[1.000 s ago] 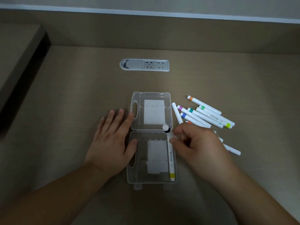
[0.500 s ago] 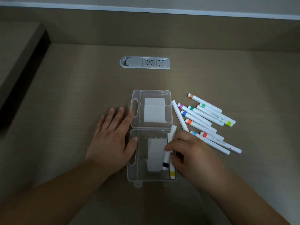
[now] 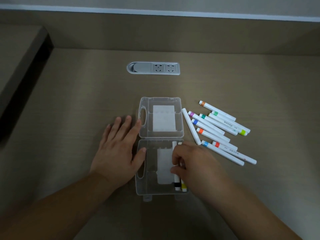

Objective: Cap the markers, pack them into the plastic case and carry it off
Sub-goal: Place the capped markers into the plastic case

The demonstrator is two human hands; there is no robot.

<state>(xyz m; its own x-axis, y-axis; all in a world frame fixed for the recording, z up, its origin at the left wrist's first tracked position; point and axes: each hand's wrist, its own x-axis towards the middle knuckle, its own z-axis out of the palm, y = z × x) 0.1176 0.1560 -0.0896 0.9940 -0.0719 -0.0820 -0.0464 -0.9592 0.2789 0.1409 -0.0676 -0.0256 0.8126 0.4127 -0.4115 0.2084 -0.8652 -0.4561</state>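
Note:
The clear plastic case point(image 3: 161, 192) lies open flat on the desk, lid half point(image 3: 161, 101) farther from me. In the near half a yellow-banded marker point(image 3: 183, 186) lies along the right wall. Beside it lies a black-banded marker point(image 3: 176, 183); my right hand point(image 3: 192, 163) pinches its middle with thumb and fingers, low in the case. My left hand point(image 3: 117, 151) rests flat on the desk with fingers spread, thumb and index against the case's left edge. Several capped white markers point(image 3: 216, 130) with coloured bands lie loose to the right of the case.
A grey socket panel point(image 3: 153, 68) is set into the desk beyond the case. A raised ledge point(image 3: 20, 66) runs along the left side. A low back wall borders the desk at the far edge.
My right hand turned the black-banded marker from upright to lying flat and lowered it into the near half beside the yellow one. My left hand stayed put.

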